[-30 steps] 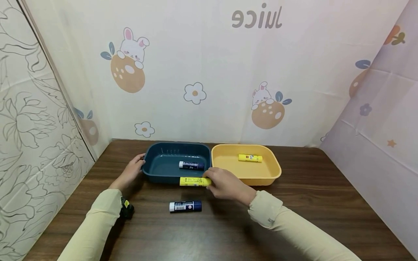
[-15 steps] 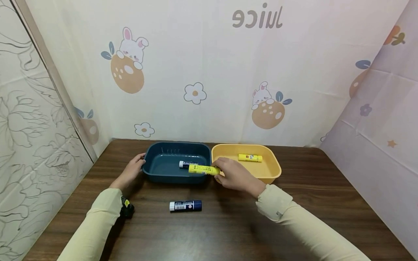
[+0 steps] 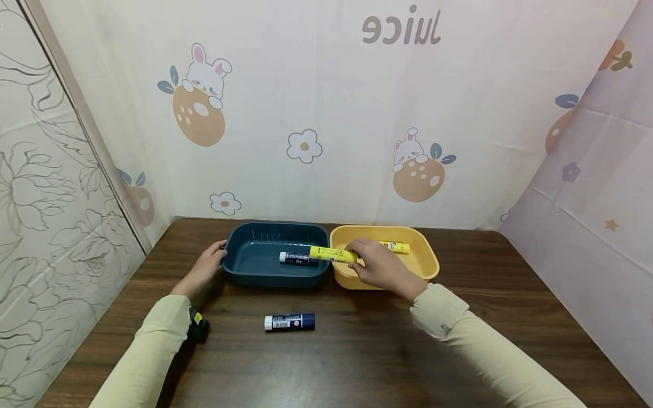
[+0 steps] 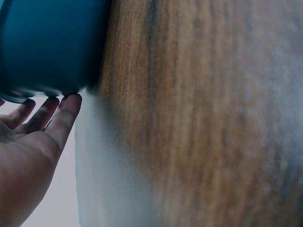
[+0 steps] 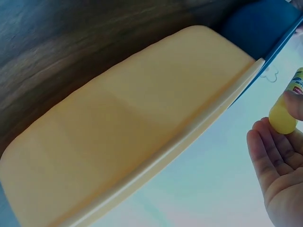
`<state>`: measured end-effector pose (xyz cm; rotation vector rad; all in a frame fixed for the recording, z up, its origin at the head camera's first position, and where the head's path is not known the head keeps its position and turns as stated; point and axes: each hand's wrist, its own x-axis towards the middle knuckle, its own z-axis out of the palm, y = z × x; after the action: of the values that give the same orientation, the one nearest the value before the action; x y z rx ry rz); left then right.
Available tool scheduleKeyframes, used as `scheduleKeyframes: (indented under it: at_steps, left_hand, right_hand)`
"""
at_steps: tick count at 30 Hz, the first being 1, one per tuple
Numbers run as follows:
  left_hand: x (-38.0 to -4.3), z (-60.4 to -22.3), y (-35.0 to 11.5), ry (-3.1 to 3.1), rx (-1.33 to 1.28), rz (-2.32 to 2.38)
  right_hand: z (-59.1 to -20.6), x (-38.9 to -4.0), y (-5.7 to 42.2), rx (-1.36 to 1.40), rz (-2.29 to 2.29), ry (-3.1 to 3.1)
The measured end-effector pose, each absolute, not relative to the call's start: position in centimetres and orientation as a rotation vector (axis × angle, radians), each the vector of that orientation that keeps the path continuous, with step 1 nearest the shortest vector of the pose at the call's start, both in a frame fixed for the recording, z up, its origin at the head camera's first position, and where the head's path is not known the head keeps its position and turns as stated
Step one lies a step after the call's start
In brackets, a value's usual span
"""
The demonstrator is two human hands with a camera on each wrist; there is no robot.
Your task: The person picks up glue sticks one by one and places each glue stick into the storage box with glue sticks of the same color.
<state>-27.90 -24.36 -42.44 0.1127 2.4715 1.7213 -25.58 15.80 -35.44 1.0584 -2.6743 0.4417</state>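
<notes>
My right hand (image 3: 380, 262) pinches a yellow glue stick (image 3: 329, 254) at its right end. The stick lies crosswise above where the two bins meet, overlapping both in the head view. In the right wrist view, thumb and fingers hold the glue stick (image 5: 283, 116) above the rim of the yellow bin (image 5: 118, 104). My left hand (image 3: 204, 267) touches the left end of the dark blue bin (image 3: 255, 280); the left wrist view shows fairly straight fingers (image 4: 66, 118) with their tips against its outer wall. A navy glue stick (image 3: 292, 258) with a white cap lies in the blue bin, partly covered.
Another yellow glue stick (image 3: 399, 247) lies in the yellow bin (image 3: 427, 266), partly behind my right hand. A second navy glue stick (image 3: 289, 322) lies on the wooden table (image 3: 285, 368) in front of the blue bin. A patterned curtain (image 3: 306, 102) hangs behind the table.
My right hand has carried the yellow glue stick up and rightward, from the blue bin's front edge to above the join of the bins. My left hand stays at the blue bin.
</notes>
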Motion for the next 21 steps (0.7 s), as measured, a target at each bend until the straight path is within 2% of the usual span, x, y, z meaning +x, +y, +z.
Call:
scheduleKeyframes:
  at_steps: [21]
  left_hand:
    - [-27.5,-42.5,-24.2,2.466,0.117,1.741]
  right_hand:
    - [-35.3,-27.8,19.2,0.897,0.462,-2.661]
